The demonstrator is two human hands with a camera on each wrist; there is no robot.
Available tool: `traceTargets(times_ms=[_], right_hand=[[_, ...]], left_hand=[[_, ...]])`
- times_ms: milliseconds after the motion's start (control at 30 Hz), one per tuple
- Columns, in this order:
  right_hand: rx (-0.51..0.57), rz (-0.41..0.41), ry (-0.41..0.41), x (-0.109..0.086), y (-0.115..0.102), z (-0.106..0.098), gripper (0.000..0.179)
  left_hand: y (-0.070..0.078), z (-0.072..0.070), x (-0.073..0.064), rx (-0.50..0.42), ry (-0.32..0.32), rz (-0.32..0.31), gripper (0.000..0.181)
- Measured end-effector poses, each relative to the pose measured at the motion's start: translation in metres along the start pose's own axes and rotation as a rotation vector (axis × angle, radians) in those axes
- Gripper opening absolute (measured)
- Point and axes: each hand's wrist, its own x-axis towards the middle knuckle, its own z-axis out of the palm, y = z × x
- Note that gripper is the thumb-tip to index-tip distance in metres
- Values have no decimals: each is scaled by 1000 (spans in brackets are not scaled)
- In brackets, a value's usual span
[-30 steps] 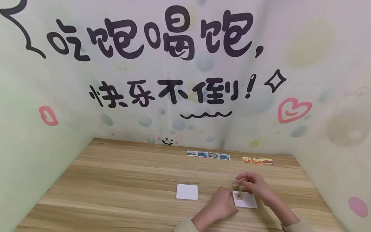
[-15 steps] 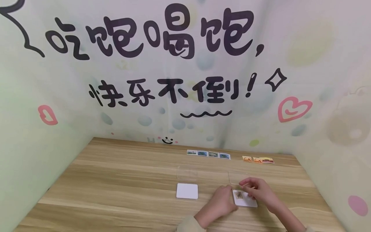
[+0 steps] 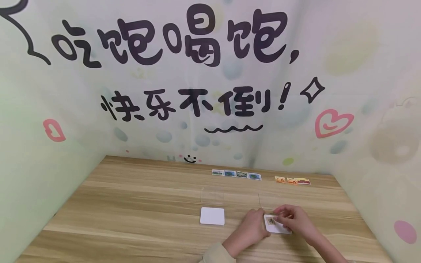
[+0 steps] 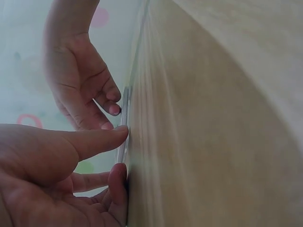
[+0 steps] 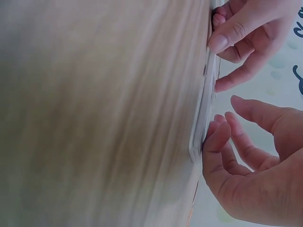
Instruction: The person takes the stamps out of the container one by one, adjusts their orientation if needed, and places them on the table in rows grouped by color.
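In the head view a white card [image 3: 282, 229], seemingly in a shallow clear case, lies at the right front, with a small brown stamp [image 3: 271, 221] on its left part. My left hand [image 3: 250, 228] holds the card's left end, thumb at the near corner and fingers at the far one; the left wrist view shows that thumb [image 4: 106, 142] against the edge. Over the card's right part is my right hand [image 3: 297, 221], thumb beside the stamp. In the right wrist view its fingers [image 5: 215, 144] bend against the edge, thumb apart, nothing visible between them.
Another white card [image 3: 212, 216] lies to the left, with a clear plastic cover [image 3: 212, 195] behind it. A second clear cover [image 3: 268, 200] is behind the right card. Blue-green stamps [image 3: 236, 174] and orange stamps [image 3: 292, 180] line the table's back, before a printed cloth wall [image 3: 164, 142].
My right hand has come back from the clear cover behind, over the card, and its fingertips have shifted left towards the stamp. My left hand stays at the card's left end.
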Motion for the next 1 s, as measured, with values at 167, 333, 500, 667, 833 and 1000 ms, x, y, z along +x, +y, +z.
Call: traceTargets(times_ms=[167, 333, 500, 667, 833, 1000], right_hand=[[-1, -15, 5, 0, 0, 2, 26], [-24, -14, 16, 0, 1, 4, 24], [-37, -1, 28, 1, 1, 5, 23], [-37, 10, 36, 2, 1, 7, 23], [-55, -13, 44, 3, 3, 9, 21], [-82, -21, 66, 5, 4, 11, 19]], left_hand=[[1, -2, 1, 25, -7, 21, 53], [1, -4, 1, 23, -15, 29, 52], [1, -3, 2, 12, -24, 18, 51], [2, -3, 2, 6, -29, 10, 50], [2, -3, 3, -4, -27, 4, 50], [1, -3, 3, -19, -32, 2, 51]])
